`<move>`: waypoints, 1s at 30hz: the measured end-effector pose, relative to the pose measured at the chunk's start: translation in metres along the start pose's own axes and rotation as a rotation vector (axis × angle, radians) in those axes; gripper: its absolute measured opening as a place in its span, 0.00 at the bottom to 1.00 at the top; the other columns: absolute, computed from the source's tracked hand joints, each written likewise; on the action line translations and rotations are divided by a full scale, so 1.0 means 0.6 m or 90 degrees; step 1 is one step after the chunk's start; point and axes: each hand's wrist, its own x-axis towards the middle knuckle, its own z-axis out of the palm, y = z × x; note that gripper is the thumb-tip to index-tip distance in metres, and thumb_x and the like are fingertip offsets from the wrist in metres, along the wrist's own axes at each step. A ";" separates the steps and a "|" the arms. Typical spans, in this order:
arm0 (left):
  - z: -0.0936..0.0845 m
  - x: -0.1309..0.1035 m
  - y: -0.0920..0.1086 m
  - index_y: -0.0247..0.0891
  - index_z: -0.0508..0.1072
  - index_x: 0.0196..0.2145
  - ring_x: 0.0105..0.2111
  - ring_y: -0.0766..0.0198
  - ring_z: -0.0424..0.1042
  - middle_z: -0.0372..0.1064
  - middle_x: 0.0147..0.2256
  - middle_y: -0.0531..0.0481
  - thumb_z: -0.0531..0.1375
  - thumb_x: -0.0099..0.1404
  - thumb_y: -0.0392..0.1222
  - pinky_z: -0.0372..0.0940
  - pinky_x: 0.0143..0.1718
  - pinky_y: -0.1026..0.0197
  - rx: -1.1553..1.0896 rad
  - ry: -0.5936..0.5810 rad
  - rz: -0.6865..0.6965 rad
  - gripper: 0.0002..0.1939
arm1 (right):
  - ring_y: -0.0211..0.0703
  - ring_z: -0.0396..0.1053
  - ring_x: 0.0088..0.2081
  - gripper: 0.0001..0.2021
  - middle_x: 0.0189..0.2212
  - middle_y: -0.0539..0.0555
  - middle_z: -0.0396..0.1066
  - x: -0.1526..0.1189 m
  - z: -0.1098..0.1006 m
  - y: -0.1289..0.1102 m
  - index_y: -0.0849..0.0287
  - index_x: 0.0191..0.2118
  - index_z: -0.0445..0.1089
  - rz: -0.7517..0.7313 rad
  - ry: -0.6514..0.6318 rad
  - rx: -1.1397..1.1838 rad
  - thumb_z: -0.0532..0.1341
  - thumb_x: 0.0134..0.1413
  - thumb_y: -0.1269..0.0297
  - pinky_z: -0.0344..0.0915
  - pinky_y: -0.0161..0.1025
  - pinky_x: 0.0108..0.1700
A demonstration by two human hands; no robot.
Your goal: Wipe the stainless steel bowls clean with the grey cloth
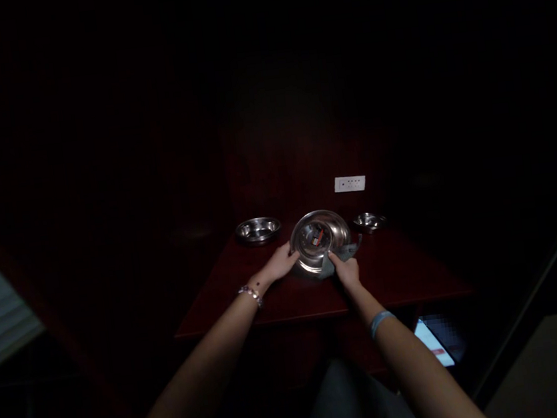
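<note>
A shiny metal bowl with a red and dark sticker inside is held up, tilted, above the dark red table. My left hand grips its left rim, thumb on the near side. At the bowl's lower right edge, my right hand pinches a grey cloth against the metal, and part of the cloth sticks out to the right. The fingers behind the bowl are hidden.
Another metal bowl stands at the table's back left, and a smaller one at the back right. A white socket panel is on the wall behind. A lit screen shows below the table's right front edge.
</note>
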 end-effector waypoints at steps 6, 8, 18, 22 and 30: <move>-0.060 0.015 0.045 0.41 0.79 0.41 0.50 0.52 0.76 0.79 0.45 0.44 0.71 0.48 0.35 0.63 0.60 0.51 -0.117 -0.123 -0.133 0.20 | 0.56 0.79 0.44 0.20 0.37 0.64 0.81 -0.018 0.000 0.005 0.66 0.37 0.80 -0.109 0.008 -0.011 0.66 0.51 0.51 0.72 0.39 0.45; -0.028 0.014 0.043 0.39 0.78 0.47 0.57 0.52 0.71 0.76 0.52 0.42 0.70 0.52 0.38 0.57 0.65 0.51 -0.167 -0.056 -0.097 0.22 | 0.56 0.79 0.45 0.22 0.38 0.65 0.81 -0.019 -0.003 0.006 0.67 0.39 0.80 -0.097 0.041 0.001 0.65 0.51 0.50 0.73 0.39 0.45; 0.149 -0.021 -0.017 0.36 0.71 0.55 0.58 0.51 0.70 0.72 0.56 0.38 0.70 0.56 0.43 0.60 0.62 0.48 -0.409 0.311 -0.132 0.30 | 0.56 0.79 0.46 0.26 0.40 0.67 0.80 -0.014 -0.005 0.009 0.69 0.44 0.79 -0.067 0.074 0.024 0.64 0.51 0.48 0.73 0.39 0.44; 0.164 -0.034 -0.032 0.38 0.72 0.54 0.57 0.52 0.71 0.75 0.53 0.41 0.69 0.56 0.42 0.61 0.62 0.46 -0.398 0.264 -0.175 0.27 | 0.53 0.79 0.47 0.27 0.42 0.66 0.80 -0.013 -0.005 0.010 0.68 0.47 0.78 -0.066 0.088 0.049 0.63 0.53 0.47 0.73 0.38 0.45; 0.186 -0.041 -0.045 0.37 0.79 0.46 0.58 0.52 0.70 0.77 0.51 0.43 0.65 0.60 0.40 0.54 0.67 0.48 -0.287 0.189 -0.131 0.15 | 0.51 0.78 0.48 0.24 0.45 0.65 0.79 -0.017 -0.008 0.003 0.66 0.48 0.77 -0.089 0.018 0.088 0.63 0.55 0.50 0.72 0.38 0.47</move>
